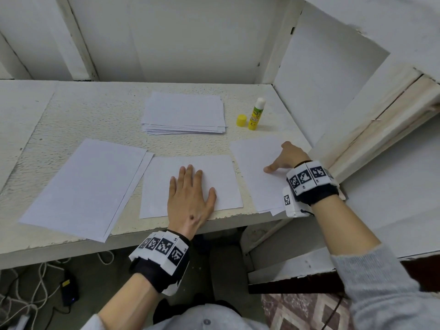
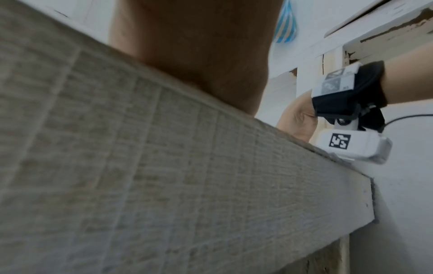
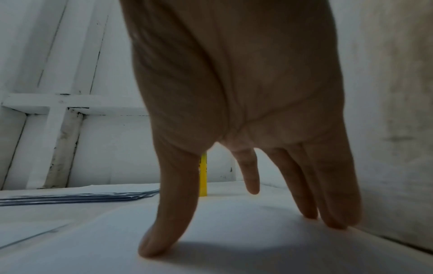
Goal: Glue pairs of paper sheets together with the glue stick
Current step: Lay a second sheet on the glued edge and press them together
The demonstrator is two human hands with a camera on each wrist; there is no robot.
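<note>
Right, left hand (image 1: pixel 190 198) flat on the front-edge sheet (image 1: pixel 221 177), right hand (image 1: pixel 289 159) fingertips on the right-edge sheet (image 1: pixel 256 158); glue stick (image 1: pixel 256 114) uncapped, rear stack (image 1: pixel 184 114) waiting

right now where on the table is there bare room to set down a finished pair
Bare table lies far left, between the paper stack and the left sheets. The front edge is crowded: left hand on the middle sheet, right hand on the right sheets.
</note>
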